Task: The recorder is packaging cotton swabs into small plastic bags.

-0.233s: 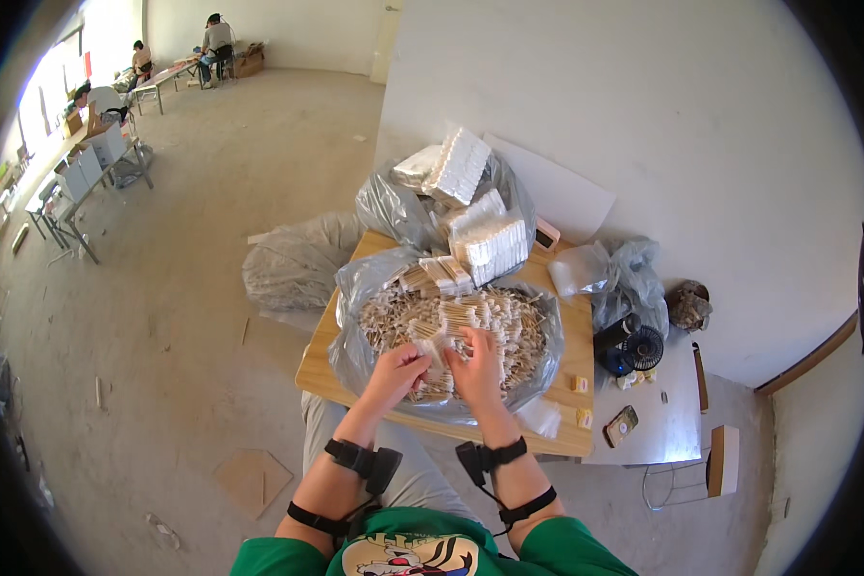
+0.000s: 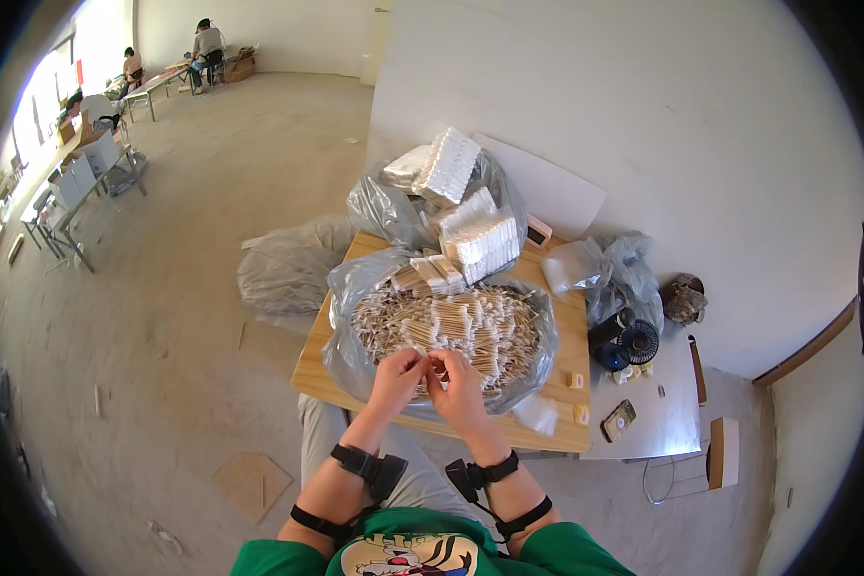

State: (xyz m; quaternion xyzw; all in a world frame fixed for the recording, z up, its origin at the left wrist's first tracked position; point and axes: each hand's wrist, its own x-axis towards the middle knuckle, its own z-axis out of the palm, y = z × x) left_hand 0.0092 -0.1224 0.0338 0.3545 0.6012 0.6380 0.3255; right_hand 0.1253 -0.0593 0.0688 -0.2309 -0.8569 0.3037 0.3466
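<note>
A large grey plastic bag (image 2: 348,360) lies open on the wooden table, filled with a heap of cotton swabs (image 2: 466,322). Over the near part of that heap, my left hand (image 2: 396,381) and my right hand (image 2: 459,392) meet, thumbs and fingertips pinched close together. Whatever is between the fingertips is hidden or too small to name. At the heap's far side lie several packed bundles of swabs (image 2: 430,276). Behind them, clear packs of swabs (image 2: 487,248) are stacked against a second grey bag (image 2: 379,206).
On the wooden table (image 2: 322,370), small yellow-and-white boxes (image 2: 575,380) and clear plastic sleeves (image 2: 536,415) lie at the right. A side table (image 2: 677,403) holds a phone (image 2: 618,420) and a small black fan (image 2: 637,342). People (image 2: 208,48) sit at tables far left.
My hands have drawn nearer to me and closer together. The pale, clear-looking piece that showed between them no longer shows. The whole view has shifted slightly.
</note>
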